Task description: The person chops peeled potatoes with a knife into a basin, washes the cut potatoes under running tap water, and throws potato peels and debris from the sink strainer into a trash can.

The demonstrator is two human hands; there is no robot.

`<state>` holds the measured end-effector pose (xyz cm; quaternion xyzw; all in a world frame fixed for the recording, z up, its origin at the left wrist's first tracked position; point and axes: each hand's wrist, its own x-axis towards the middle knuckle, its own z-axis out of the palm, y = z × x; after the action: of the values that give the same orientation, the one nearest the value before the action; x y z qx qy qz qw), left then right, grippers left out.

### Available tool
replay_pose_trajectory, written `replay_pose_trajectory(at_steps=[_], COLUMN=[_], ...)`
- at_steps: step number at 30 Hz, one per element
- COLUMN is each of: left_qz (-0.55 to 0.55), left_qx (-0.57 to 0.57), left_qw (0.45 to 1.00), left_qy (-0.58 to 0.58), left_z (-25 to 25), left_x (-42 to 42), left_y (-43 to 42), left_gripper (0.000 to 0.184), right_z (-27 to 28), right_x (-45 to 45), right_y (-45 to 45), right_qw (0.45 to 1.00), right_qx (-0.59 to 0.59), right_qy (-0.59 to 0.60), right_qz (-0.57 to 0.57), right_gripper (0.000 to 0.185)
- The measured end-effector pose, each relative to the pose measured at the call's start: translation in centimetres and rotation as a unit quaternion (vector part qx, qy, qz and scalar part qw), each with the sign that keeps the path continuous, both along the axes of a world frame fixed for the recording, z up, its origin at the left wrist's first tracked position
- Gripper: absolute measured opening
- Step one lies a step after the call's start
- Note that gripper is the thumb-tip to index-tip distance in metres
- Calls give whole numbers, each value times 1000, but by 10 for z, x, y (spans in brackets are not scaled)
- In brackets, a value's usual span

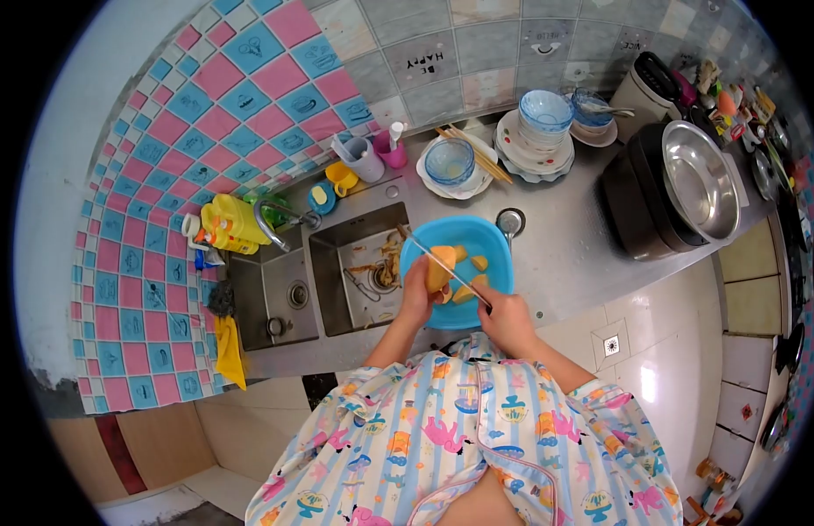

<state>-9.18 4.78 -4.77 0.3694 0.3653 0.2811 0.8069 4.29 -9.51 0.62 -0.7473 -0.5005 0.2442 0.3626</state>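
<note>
My left hand (pixel 415 296) is closed around a peeled yellow-orange potato (pixel 437 277), held over the light-blue basin (pixel 501 248). In my right hand (pixel 508 324) is a kitchen knife (pixel 464 282), gripped by its dark handle. Its long blade slants up and leftward across the potato; how deep it sits in the flesh, I cannot tell. Several cut potato chunks (pixel 479 262) lie in the basin beneath and beside my hands. The basin stands on the steel counter at the right edge of the sink, and my fingers partly hide its contents.
Left of the basin is a double steel sink (pixel 359 230) with brown peelings (pixel 369 268) inside and a faucet (pixel 280 210). Behind stand a glass bowl (pixel 450 163) on a plate, chopsticks (pixel 486 161) and stacked dishes (pixel 534 149). A dark cooker (pixel 639 197) with a metal bowl (pixel 700 180) stands right.
</note>
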Motion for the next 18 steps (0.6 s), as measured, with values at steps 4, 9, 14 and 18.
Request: replay_pose_trajectory(at_steps=[4,9,14,18], left_qz=[82,105,33,0], left_qx=[50,479,277,24], left_qw=[992,849,950,999], left_qy=[78,197,143,47], left_z=[4,-45,-36,13], left_x=[6,-4,-5,3], left_y=[-6,13,10,6], left_gripper=[22,14,15,16], right_z=[3,5,12,8], right_x=[-2,1,5,4], right_y=[0,-3,-5,-3], right_qw=[1000,998,998,998], right_qx=[-16,-47,-43,-17], right_qy=[6,29,45,58], right_qz=[13,12,21,19], right_gripper=[35,30,27,25])
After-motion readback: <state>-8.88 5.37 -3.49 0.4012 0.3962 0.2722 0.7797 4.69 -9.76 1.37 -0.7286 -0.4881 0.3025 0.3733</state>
